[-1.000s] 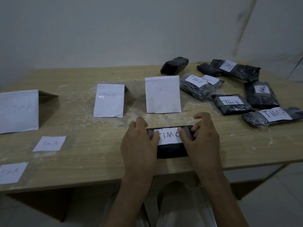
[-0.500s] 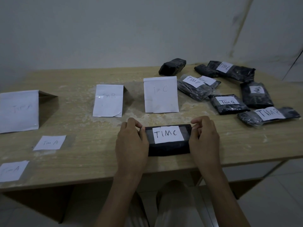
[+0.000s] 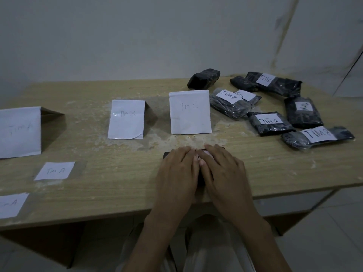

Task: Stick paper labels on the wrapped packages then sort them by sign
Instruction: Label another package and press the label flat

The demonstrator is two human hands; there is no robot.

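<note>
A pale grey wall (image 3: 137,36) fills the upper half of the view, smooth and dim, with faint streaks toward the right. Below it runs a wide counter (image 3: 98,185) of light wood-grain laminate, scuffed and dusted with whitish residue near its middle. Pale floor tiles (image 3: 324,242) show beneath its right edge.

Three folded white paper signs stand like tents across the counter: "Tim A" (image 3: 19,132) at far left, "Tim B" (image 3: 126,119) left of centre, and "Tim C" (image 3: 190,112) at centre. At back right lies a loose cluster of packages (image 3: 271,108), lumpy oblong bundles in glossy, crinkled black plastic. Most carry white handwritten labels; one bare bundle (image 3: 204,78) sits behind the "Tim C" sign. Two flat paper labels marked "Tim A" lie at front left, one (image 3: 55,170) behind the other (image 3: 11,205), each with what seems to be clear tape beside it.

Near the front edge, just in front of the "Tim C" sign, one black wrapped package (image 3: 167,154) lies almost wholly covered. The left hand (image 3: 176,173) and right hand (image 3: 220,169) rest palm down on top of it, side by side with thumbs touching, fingers spread flat and pressing. Only a dark corner shows at the left and a sliver of its white label (image 3: 207,152) between the fingers.
</note>
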